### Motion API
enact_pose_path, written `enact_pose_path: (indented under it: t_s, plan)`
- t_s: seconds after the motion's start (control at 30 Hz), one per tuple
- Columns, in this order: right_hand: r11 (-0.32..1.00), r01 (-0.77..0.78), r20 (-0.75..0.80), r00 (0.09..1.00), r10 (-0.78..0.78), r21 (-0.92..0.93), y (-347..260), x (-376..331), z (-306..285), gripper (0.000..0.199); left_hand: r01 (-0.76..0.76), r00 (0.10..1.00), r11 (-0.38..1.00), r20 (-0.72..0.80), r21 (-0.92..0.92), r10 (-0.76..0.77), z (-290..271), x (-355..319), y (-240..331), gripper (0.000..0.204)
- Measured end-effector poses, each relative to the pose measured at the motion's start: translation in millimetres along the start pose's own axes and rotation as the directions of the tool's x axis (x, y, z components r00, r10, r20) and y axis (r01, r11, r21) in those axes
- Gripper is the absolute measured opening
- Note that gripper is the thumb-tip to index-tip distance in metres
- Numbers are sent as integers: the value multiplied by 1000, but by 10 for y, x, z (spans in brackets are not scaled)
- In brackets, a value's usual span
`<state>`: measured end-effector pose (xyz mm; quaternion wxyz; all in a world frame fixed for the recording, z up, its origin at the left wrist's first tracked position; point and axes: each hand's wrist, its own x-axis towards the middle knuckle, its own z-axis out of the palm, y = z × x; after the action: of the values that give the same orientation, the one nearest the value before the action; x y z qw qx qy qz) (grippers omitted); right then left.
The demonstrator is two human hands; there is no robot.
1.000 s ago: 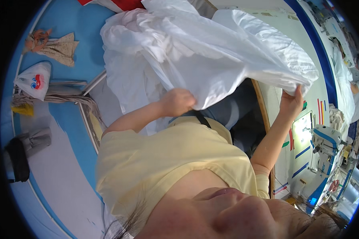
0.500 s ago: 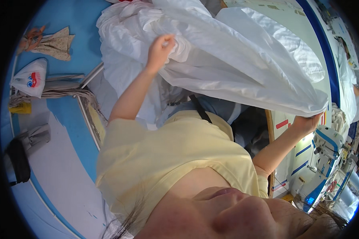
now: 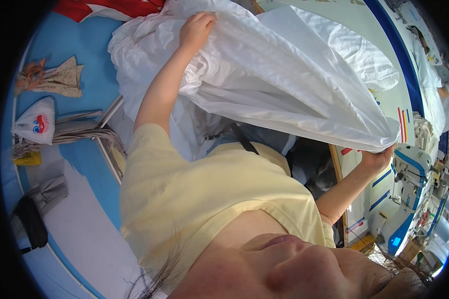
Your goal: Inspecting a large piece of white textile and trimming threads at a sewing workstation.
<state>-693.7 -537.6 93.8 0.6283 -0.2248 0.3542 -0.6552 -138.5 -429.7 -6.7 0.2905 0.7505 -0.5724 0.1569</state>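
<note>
A large white cloth stretches between my two hands, sagging in long folds across my front. Its far left part lies bunched in a crumpled pile. My left hand is raised at the upper middle, its fingers curled over and gripping the cloth. At the right, my right hand pinches a gathered corner of the same cloth, its fingertips partly hidden beneath the fabric. The cloth between the hands is pulled fairly taut.
A white and blue sewing machine stands close by my right hand on a pale tabletop with coloured tape marks. On the left are a blue surface, a white plastic bag, a tied patterned cloth and red fabric.
My left hand has moved up and away, drawing the cloth with it. My right hand has shifted slightly lower and left. More red fabric shows at the upper left.
</note>
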Motion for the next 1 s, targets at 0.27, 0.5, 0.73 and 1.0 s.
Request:
enact_pose_path:
  t_s: [0.27,0.5,0.73,1.0]
  plan:
    - [993,-113,-17,994,112,-27,156,159,-233,36,20,937,912,-310,-410,-160,-652,-102,430,7]
    - [985,-101,-58,994,94,-137,200,155,-189,34,-160,904,909,-428,-384,-21,-873,-15,719,10]
    - [949,-48,64,995,71,-312,322,177,-201,30,-266,903,858,-425,-440,62,-992,-29,831,13]
    - [958,13,106,994,18,-286,170,18,-154,25,-283,878,936,-448,-208,166,-1096,26,699,14]
